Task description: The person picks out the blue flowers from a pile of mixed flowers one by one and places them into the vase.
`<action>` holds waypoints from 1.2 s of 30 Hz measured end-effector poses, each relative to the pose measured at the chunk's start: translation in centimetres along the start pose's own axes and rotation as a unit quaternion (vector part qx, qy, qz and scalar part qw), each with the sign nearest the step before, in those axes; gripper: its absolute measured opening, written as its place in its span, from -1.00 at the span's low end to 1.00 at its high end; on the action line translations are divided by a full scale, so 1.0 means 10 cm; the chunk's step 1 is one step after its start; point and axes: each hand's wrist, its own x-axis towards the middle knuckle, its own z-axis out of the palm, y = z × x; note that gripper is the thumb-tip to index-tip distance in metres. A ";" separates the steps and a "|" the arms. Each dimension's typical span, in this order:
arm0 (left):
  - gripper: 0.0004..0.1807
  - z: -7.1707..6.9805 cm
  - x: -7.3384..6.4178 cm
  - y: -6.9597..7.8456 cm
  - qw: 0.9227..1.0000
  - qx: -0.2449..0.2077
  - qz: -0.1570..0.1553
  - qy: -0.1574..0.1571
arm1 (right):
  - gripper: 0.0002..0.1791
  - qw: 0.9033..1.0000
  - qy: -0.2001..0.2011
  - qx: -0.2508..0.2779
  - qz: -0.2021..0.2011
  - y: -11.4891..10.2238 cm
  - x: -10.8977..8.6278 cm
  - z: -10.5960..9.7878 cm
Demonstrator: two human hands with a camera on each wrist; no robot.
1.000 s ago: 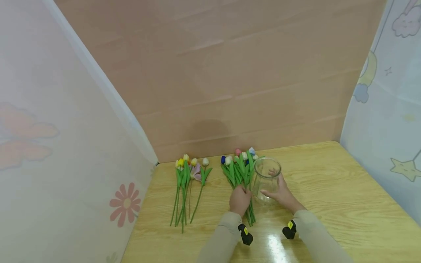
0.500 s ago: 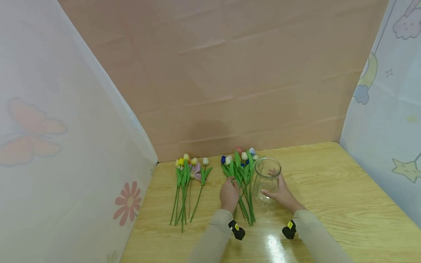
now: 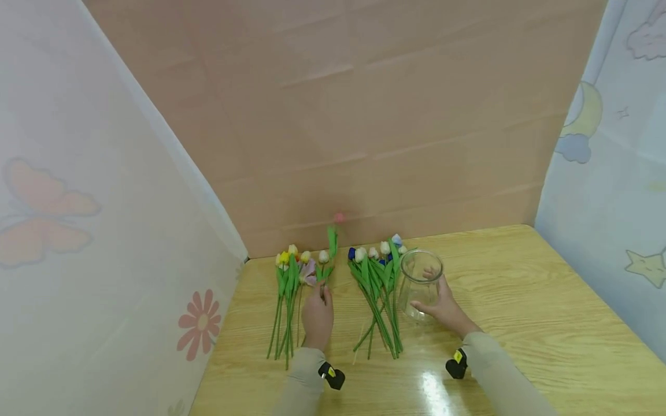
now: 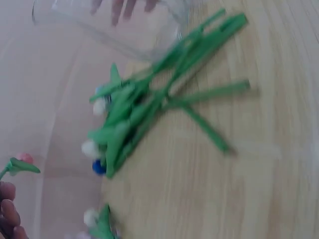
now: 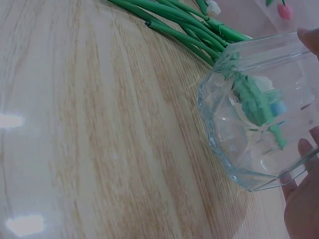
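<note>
A pink tulip (image 3: 333,240) stands raised in my left hand (image 3: 318,318), which pinches its stem at the left pile's right side. Its pink head (image 4: 26,158) and leaf also show at the edge of the left wrist view. My right hand (image 3: 446,309) grips a clear glass vase (image 3: 413,293) by its right side. The vase stands upright and holds nothing. Through its faceted glass (image 5: 234,174) the right wrist view shows green leaves behind. Just left of the vase lies a bunch of tulips (image 3: 376,289), blue, white and pale pink, with crossing stems (image 4: 199,50).
At the left lies another group of flowers (image 3: 288,289), with yellow and white tulips and a mauve bloom (image 3: 308,271). A brown backdrop (image 3: 333,127) rises behind the wooden table (image 3: 520,300). Printed cloths (image 3: 130,231) hang at both sides.
My left hand has drawn the pink tulip out of the right bunch and carried it left. Some stems in that bunch have spread apart. The right hand and vase have stayed put.
</note>
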 end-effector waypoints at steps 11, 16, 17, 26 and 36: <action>-0.85 -0.13 -0.11 -0.68 0.990 0.119 0.049 0.063 | 0.01 1.000 0.006 0.001 -0.006 0.01 0.00 -0.02; -0.80 -0.14 -0.16 -0.81 0.984 0.162 0.060 0.041 | 0.00 1.000 0.002 0.004 -0.005 -0.01 0.00 -0.02; -0.79 -0.15 -0.16 -0.83 0.982 0.172 0.067 0.038 | 0.00 1.000 0.002 0.004 -0.005 -0.02 0.00 -0.02; -0.90 -0.17 -0.16 -0.88 0.957 0.277 0.089 -0.004 | -0.03 1.000 -0.001 0.015 -0.005 -0.13 -0.02 -0.01; -0.97 -0.19 -0.13 -0.82 0.940 0.316 0.010 -0.130 | -0.04 1.000 0.004 0.004 -0.014 0.03 0.02 0.00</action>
